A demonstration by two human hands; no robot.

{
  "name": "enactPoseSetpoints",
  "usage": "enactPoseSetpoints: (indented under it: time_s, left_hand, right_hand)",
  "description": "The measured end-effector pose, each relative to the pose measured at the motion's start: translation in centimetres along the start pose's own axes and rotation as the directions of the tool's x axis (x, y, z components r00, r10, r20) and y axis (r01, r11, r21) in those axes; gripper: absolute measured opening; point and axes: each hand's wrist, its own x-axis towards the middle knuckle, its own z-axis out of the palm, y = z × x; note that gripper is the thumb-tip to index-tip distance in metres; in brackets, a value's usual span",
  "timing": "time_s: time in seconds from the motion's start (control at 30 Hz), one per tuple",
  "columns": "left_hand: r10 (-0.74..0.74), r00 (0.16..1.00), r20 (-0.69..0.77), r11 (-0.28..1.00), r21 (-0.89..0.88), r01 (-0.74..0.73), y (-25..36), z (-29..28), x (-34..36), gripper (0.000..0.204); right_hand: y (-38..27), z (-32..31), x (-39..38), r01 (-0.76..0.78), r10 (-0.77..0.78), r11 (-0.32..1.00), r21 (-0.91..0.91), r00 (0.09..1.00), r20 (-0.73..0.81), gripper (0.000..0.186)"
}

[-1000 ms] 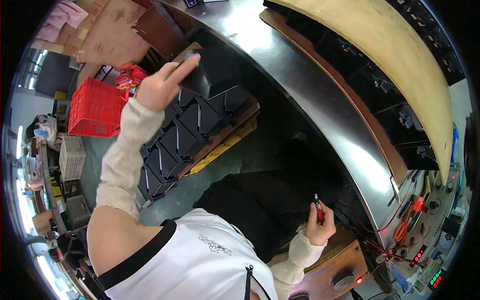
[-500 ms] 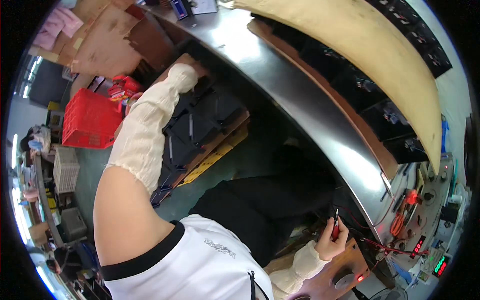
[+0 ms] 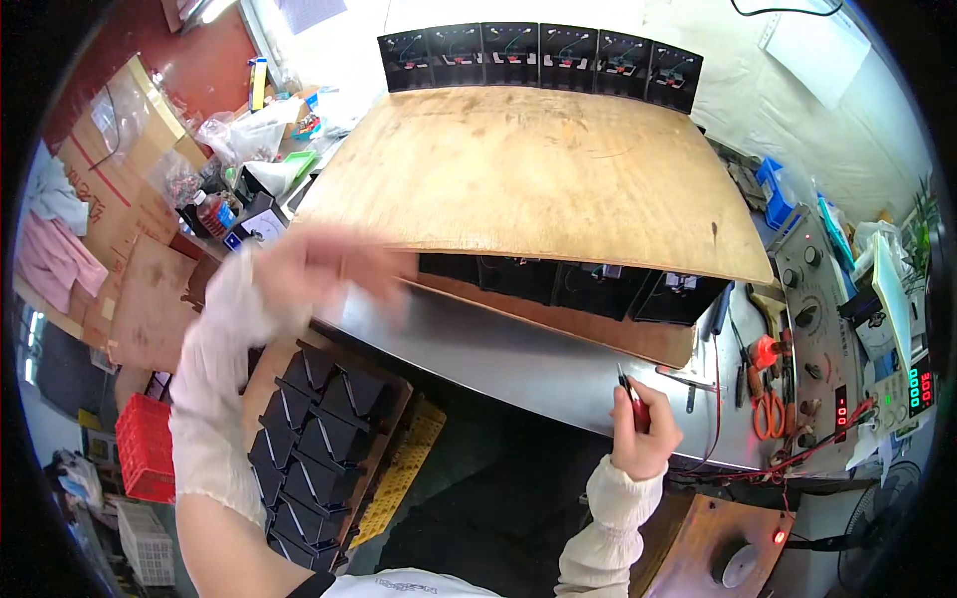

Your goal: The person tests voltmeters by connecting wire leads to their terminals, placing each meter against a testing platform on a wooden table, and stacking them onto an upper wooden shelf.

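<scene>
Above the metal surface [image 3: 478, 344] mid-frame, the wooden board [image 3: 558, 169] could shift if the left hand [image 3: 334, 267] — grip too blurred to tell — bumps it, the right hand [image 3: 648, 441] clasping a red tool [image 3: 640, 411].

Left hand [image 3: 334, 267] motion-blurred, left of centre; can't read its grip. Right hand [image 3: 648, 439], lower right, has a small red tool [image 3: 639, 411], tip up. Wooden board [image 3: 558, 174] upper centre, black units [image 3: 512, 58] lined along its far edge. Black cases [image 3: 324, 444] lower left.
</scene>
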Motion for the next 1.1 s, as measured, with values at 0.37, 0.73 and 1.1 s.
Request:
enactPoseSetpoints:
  time_s: [0.37,0.73,1.1]
  left_hand:
    - [0.157,0.042,-0.987,0.742,0.145,0.655,0.0,-21.7,28.6,0.154]
    - [0.289,-0.12,-0.95,0.68,0.115,0.724,-1.8,-23.8,30.4,0.14]
    - [0.651,0.381,-0.656,0.465,0.742,0.483,-3.9,-8.8,14.1,0.11]
  right_hand:
    - [1.9,2.0,-0.2,-0.057,0.027,0.974,-0.218,0.99,-0.138,0.018]
    - [1.2,1.8,-0.2,-0.017,-0.001,0.964,-0.267,0.998,-0.07,0.024]
    - [2.0,1.7,-0.1,0.09,-0.108,0.953,-0.288,0.993,-0.049,0.022]
